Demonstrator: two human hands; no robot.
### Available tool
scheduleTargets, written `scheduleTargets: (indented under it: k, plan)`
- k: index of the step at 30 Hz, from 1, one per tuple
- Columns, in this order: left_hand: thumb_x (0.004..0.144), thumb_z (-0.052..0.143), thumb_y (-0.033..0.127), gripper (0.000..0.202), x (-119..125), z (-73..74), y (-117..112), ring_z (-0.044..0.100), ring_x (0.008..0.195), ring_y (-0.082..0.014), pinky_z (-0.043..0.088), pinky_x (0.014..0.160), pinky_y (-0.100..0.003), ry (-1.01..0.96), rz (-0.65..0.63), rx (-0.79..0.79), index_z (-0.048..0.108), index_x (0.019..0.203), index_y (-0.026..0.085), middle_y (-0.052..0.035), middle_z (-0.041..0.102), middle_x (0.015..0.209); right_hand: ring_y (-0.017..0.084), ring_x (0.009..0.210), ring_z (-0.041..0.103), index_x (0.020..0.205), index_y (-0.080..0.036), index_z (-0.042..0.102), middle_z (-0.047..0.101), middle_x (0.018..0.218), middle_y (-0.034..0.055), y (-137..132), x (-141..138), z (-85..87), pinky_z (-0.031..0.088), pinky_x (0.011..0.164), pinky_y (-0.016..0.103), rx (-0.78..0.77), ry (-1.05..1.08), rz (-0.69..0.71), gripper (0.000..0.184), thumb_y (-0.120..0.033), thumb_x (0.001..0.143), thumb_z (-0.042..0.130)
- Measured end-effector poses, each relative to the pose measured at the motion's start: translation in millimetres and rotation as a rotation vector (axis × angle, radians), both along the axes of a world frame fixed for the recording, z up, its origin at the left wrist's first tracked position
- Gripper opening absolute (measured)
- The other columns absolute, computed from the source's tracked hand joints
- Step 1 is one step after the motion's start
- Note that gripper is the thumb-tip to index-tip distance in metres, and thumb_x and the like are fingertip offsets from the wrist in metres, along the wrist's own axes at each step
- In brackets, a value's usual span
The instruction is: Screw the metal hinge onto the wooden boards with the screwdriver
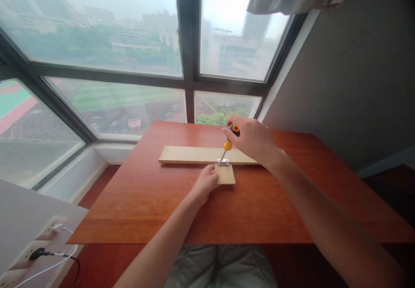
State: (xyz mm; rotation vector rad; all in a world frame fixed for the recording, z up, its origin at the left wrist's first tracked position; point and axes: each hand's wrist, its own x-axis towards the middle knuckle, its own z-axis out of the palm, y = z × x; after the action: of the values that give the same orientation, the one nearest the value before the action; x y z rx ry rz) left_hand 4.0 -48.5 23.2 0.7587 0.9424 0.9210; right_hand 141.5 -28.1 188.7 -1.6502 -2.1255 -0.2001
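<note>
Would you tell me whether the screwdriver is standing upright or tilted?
Tilted: the screwdriver leans, handle in the right hand, tip down on the hinge.

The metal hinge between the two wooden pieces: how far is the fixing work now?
Already done: the long board and the small wooden piece lie edge to edge on the table, with the hinge across the joint. In hand: the right hand holds the screwdriver, tip down on the hinge, while the left hand steadies the small piece. How many screws remain is too small to tell.
</note>
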Motion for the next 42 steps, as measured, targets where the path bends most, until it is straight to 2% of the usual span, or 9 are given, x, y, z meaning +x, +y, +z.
scheduleTargets:
  k: [5, 11, 15, 18, 24, 29, 35, 39, 42]
  plan:
    - [0.063, 0.057, 0.004, 0.036, -0.3, 0.6, -0.9, 0.069, 0.078, -0.0172, 0.052, 0.069, -0.025, 0.004, 0.002, 0.005, 0.061, 0.097, 0.014, -0.0093, 0.072, 0.093, 0.019, 0.083, 0.061, 0.106, -0.026, 0.059, 0.069, 0.105, 0.0005, 0.6, 2.0, -0.3, 0.035, 0.06, 0.03, -0.02, 0.052, 0.093, 0.034, -0.019, 0.074, 0.053]
    - [0.064, 0.059, 0.004, 0.034, -0.5, 1.5, -1.1, 0.068, 0.075, -0.0159, 0.052, 0.069, -0.024, -0.006, 0.002, 0.002, 0.061, 0.096, 0.014, -0.0092, 0.072, 0.091, 0.02, 0.073, 0.06, 0.091, -0.026, 0.061, 0.07, 0.09, 0.0002, 1.1, -1.0, 0.8, 0.031, 0.057, 0.032, 0.013, 0.001, -0.038, 0.025, -0.047, 0.088, 0.047]
    - [0.063, 0.056, 0.003, 0.036, -0.2, 0.3, -0.6, 0.068, 0.076, -0.0163, 0.052, 0.069, -0.024, 0.004, 0.001, -0.002, 0.061, 0.097, 0.014, -0.0091, 0.072, 0.092, 0.021, 0.078, 0.062, 0.097, -0.027, 0.061, 0.072, 0.096, -0.0002, 1.9, 0.1, 1.7, 0.033, 0.059, 0.032, -0.005, 0.006, -0.033, 0.018, -0.031, 0.083, 0.051]
    - [0.062, 0.057, 0.003, 0.037, 0.2, -2.2, 0.1, 0.068, 0.077, -0.0172, 0.052, 0.068, -0.025, 0.004, 0.006, -0.002, 0.061, 0.097, 0.014, -0.0092, 0.072, 0.092, 0.02, 0.087, 0.063, 0.106, -0.026, 0.06, 0.07, 0.109, 0.0003, 2.0, 1.9, 1.5, 0.037, 0.062, 0.031, -0.015, 0.056, 0.049, 0.032, -0.022, 0.075, 0.054]
    - [0.062, 0.058, 0.004, 0.037, 0.4, -3.8, 0.9, 0.068, 0.077, -0.0172, 0.053, 0.07, -0.026, -0.004, 0.003, 0.002, 0.061, 0.098, 0.015, -0.0091, 0.072, 0.093, 0.022, 0.076, 0.062, 0.095, -0.026, 0.062, 0.071, 0.092, 0.0004, 3.0, -0.3, 1.1, 0.032, 0.057, 0.033, 0.006, 0.007, -0.055, 0.026, -0.046, 0.089, 0.046]
    - [0.063, 0.054, 0.003, 0.038, 0.1, -2.7, 0.6, 0.068, 0.075, -0.0157, 0.051, 0.066, -0.022, 0.007, 0.001, 0.005, 0.061, 0.098, 0.014, -0.0086, 0.072, 0.092, 0.02, 0.082, 0.063, 0.104, -0.028, 0.061, 0.07, 0.108, -0.0014, 1.5, 1.8, 0.5, 0.035, 0.059, 0.031, -0.003, 0.025, 0.026, 0.028, -0.024, 0.077, 0.053]
    - [0.063, 0.055, 0.003, 0.037, 0.5, -2.3, 0.4, 0.068, 0.076, -0.0168, 0.052, 0.069, -0.025, 0.009, 0.002, 0.003, 0.061, 0.098, 0.014, -0.0094, 0.072, 0.093, 0.023, 0.081, 0.064, 0.104, -0.027, 0.062, 0.071, 0.104, 0.0019, 0.8, 1.0, 1.1, 0.037, 0.061, 0.034, 0.003, 0.0, -0.033, 0.029, -0.047, 0.088, 0.048]
    - [0.063, 0.055, 0.004, 0.037, 0.5, -2.6, 0.4, 0.068, 0.076, -0.0167, 0.052, 0.067, -0.023, 0.021, -0.006, 0.01, 0.061, 0.098, 0.014, -0.0097, 0.072, 0.093, 0.021, 0.078, 0.062, 0.099, -0.028, 0.062, 0.071, 0.097, -0.0018, 0.9, 0.8, 2.2, 0.036, 0.06, 0.032, -0.008, 0.008, -0.032, 0.02, -0.031, 0.083, 0.051]
    - [0.063, 0.053, 0.003, 0.037, 0.2, -2.2, 0.4, 0.068, 0.076, -0.0164, 0.052, 0.067, -0.023, 0.023, -0.005, 0.01, 0.061, 0.099, 0.013, -0.0094, 0.072, 0.093, 0.019, 0.081, 0.062, 0.106, -0.028, 0.059, 0.07, 0.104, -0.0021, -0.2, 1.5, 2.4, 0.035, 0.059, 0.03, 0.005, 0.035, 0.04, 0.031, -0.025, 0.076, 0.054]
